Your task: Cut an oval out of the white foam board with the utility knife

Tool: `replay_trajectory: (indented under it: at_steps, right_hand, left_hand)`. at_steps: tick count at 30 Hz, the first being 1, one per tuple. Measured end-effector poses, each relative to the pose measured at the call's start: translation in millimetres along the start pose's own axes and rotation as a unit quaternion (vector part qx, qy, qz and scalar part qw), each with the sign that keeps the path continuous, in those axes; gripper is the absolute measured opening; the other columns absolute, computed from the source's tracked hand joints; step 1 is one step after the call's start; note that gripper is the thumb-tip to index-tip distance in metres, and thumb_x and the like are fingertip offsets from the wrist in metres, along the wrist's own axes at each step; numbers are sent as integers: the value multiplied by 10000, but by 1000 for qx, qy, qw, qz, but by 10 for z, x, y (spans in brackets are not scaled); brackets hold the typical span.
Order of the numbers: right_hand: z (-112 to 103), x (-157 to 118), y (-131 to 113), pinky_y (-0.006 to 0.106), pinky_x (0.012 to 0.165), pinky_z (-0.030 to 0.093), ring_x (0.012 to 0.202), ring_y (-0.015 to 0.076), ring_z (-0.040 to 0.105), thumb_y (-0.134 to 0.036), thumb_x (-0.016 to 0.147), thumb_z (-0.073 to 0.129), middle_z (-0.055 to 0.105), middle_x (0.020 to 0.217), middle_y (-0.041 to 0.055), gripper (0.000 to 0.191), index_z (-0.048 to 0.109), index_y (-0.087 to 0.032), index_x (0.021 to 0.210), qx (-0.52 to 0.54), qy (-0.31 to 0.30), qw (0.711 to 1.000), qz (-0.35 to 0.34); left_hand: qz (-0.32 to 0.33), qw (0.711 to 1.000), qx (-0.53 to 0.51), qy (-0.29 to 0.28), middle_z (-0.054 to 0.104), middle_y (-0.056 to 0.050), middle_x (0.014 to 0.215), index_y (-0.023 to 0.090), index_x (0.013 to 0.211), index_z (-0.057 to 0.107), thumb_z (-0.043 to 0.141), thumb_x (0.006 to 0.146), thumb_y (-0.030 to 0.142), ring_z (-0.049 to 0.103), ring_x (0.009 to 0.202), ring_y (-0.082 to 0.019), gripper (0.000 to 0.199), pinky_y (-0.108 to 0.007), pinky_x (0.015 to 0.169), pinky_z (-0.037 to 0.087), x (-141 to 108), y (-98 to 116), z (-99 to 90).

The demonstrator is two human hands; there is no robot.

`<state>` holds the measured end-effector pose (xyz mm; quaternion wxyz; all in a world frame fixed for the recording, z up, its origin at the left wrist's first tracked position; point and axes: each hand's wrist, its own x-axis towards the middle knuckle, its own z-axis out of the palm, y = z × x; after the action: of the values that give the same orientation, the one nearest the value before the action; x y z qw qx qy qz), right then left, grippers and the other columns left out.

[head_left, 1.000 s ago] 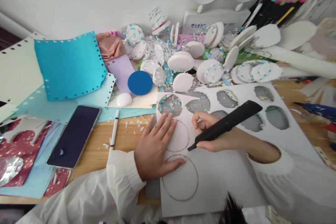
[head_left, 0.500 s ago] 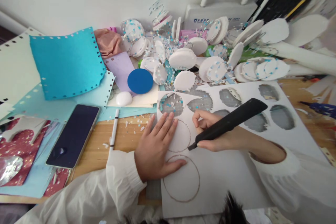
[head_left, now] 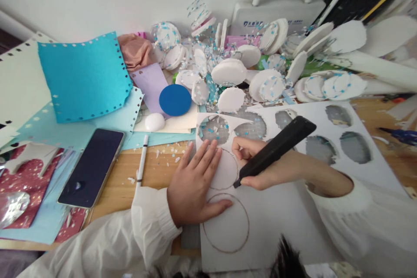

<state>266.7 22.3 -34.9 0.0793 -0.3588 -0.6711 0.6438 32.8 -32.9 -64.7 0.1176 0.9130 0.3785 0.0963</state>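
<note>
My left hand (head_left: pixel 193 186) lies flat with its fingers spread on the left edge of a white foam sheet (head_left: pixel 276 221). My right hand (head_left: pixel 257 167) grips a black pen-like tool (head_left: pixel 276 150), its tip touching the sheet at the lower right edge of a drawn circle (head_left: pixel 224 171). Below that is a second drawn circle (head_left: pixel 226 223), partly under my left thumb. Several ragged round holes open through the sheet's upper part, and a grey mat (head_left: pixel 250 126) shows through them.
Behind the sheet are piled white discs (head_left: pixel 228 72) with blue trim. A phone (head_left: pixel 92 167), a white pen (head_left: pixel 142 160), a blue disc (head_left: pixel 175 100) and turquoise paper (head_left: pixel 84 78) lie left. Markers (head_left: pixel 365 0) stand at the back right.
The black tool has tilted more upright, and my right hand has shifted slightly left. Its tip stays near the circle's lower right edge. My left hand stays in place.
</note>
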Motion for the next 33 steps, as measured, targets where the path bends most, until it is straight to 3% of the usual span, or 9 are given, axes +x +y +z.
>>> replay_trajectory:
  at_steps: [8, 16, 27, 29, 33]
  right_hand:
    - [-97, 14, 99, 171, 480, 323, 560, 63, 407, -174, 699, 688, 467, 666, -88, 342, 373, -220, 823, 21, -18, 996, -80]
    - [-186, 8, 123, 171, 469, 312, 553, 64, 384, -250, 731, 701, 440, 667, -87, 323, 397, -218, 835, -1, 8, 998, -61]
    - [-67, 0, 39, 181, 460, 331, 521, 78, 409, -181, 712, 674, 446, 609, -112, 352, 377, -240, 892, -2, 15, 1000, 6]
    - [-31, -31, 77, 187, 471, 353, 536, 80, 432, -216, 708, 706, 480, 641, -95, 349, 413, -235, 897, 10, 44, 999, 3]
    - [88, -113, 137, 242, 586, 460, 664, 119, 523, -296, 717, 724, 536, 779, -22, 291, 517, -209, 902, 32, 182, 983, -17]
  left_hand:
    - [4, 1000, 7, -2, 261, -213, 1559, 40, 1488, 256, 418, 808, 734, 219, 1452, -374, 985, -560, 1165, 108, 5, -1, -10]
    - [1, 1000, 17, -7, 245, -194, 1568, 34, 1486, 256, 394, 811, 746, 201, 1461, -357, 991, -534, 1174, 69, 9, -3, -17]
    - [0, 1000, 20, -12, 219, -189, 1577, 30, 1489, 249, 396, 811, 743, 177, 1468, -351, 995, -530, 1175, 53, 9, -7, -4]
    - [-2, 1000, 22, -17, 201, -179, 1584, 36, 1495, 235, 382, 810, 752, 162, 1473, -343, 1001, -523, 1177, 38, 4, -12, -5]
    - [-5, 999, 25, -23, 189, -164, 1589, 47, 1502, 221, 360, 812, 760, 151, 1477, -331, 1002, -510, 1180, 12, -5, -7, -14]
